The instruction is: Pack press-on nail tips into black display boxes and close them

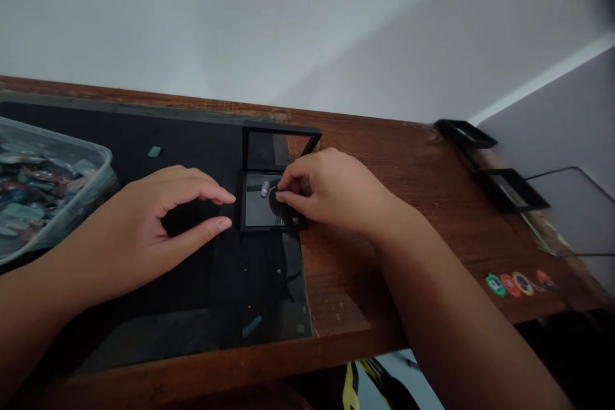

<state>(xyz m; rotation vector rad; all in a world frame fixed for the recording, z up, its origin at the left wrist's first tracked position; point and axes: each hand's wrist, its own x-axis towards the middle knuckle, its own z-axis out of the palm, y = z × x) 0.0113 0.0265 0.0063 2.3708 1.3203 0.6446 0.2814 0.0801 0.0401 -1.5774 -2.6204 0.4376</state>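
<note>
A black hinged case [244, 218] lies on the black mat, its framed lid [247, 148] raised at the back. Inside, a small pale, shiny piece [265, 189] rests on the grey surface, beside a dark round shape. My right hand [331, 189] reaches over the case's right side, thumb and forefinger pinched close beside the pale piece; whatever is between the fingertips is too small to make out. To the left of the case, my left hand [168, 224] hovers over the mat with thumb and fingers apart, holding nothing.
A clear plastic tub [103, 170] of wrapped pieces stands at the left. A green piece [154, 152] and a bluish sliver [252, 326] lie on the mat [192, 327]. At the right are black frames [512, 191] and round stickers [522, 283] on the wooden table [413, 154].
</note>
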